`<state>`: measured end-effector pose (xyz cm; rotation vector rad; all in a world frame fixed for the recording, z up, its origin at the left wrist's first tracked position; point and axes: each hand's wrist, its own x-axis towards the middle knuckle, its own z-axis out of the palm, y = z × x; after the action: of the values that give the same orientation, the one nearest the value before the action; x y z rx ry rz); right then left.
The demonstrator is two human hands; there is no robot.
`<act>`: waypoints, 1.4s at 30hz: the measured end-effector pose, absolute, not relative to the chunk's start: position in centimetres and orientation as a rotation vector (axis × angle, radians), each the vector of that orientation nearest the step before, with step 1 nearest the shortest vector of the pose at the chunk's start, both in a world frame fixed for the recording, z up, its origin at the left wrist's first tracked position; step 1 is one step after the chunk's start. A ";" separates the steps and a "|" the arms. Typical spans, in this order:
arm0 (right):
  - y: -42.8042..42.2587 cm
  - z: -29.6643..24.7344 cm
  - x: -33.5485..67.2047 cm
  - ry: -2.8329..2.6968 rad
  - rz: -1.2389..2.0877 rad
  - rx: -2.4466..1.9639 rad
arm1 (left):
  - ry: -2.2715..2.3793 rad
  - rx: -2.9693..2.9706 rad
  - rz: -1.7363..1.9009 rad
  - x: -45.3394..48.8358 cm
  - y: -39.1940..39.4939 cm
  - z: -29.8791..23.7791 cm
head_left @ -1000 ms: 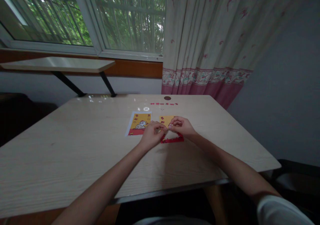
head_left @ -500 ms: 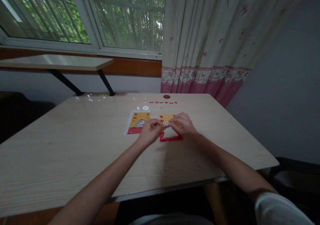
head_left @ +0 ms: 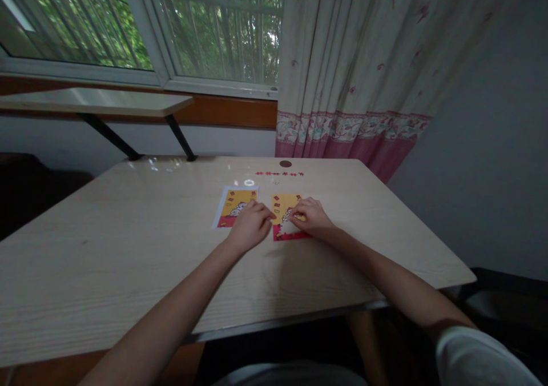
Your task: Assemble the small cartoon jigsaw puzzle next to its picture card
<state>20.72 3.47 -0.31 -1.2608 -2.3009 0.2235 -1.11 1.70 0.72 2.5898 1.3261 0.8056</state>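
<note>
On the table lies a partly assembled jigsaw puzzle (head_left: 281, 202), yellow above and red below, with a pale gap in its lower middle. My right hand (head_left: 313, 216) is over its right side, thumb and fingertips pinched at a small white-and-black puzzle piece (head_left: 286, 216) at the gap's upper edge. Curled fingers of my left hand (head_left: 252, 225) press at the puzzle's left edge; the thumb is mostly hidden. Partly beneath that hand is a reference picture (head_left: 226, 210) with a white border, showing a white cartoon animal on yellow and red.
Several small red puzzle pieces (head_left: 276, 173) form a row behind the puzzle, with tiny pale pieces (head_left: 275, 183) nearer. A dark round spot (head_left: 285, 164) marks the table's back. A raised shelf (head_left: 128, 100) stands back left; a curtain (head_left: 342, 89) hangs behind the table.
My left hand has let go of the white puzzle piece and moved slightly left and down to the puzzle's edge. The right hand keeps its pinch, now a little lower.
</note>
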 end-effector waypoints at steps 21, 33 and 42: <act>4.0 -0.6 20.0 -2.213 0.279 -1.426 | 1.231 2.765 0.584 -0.4 1.2 0.8; 9.0 0.7 19.8 -2.318 0.275 -1.378 | 1.227 2.772 0.555 -0.7 1.1 0.7; 14.7 0.9 16.7 -2.297 0.160 -1.631 | 1.232 2.776 0.559 -0.9 0.9 0.6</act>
<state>16.65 14.75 0.91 -1.6309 -2.2967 0.1598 -0.94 0.94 0.56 2.7757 1.2324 0.5591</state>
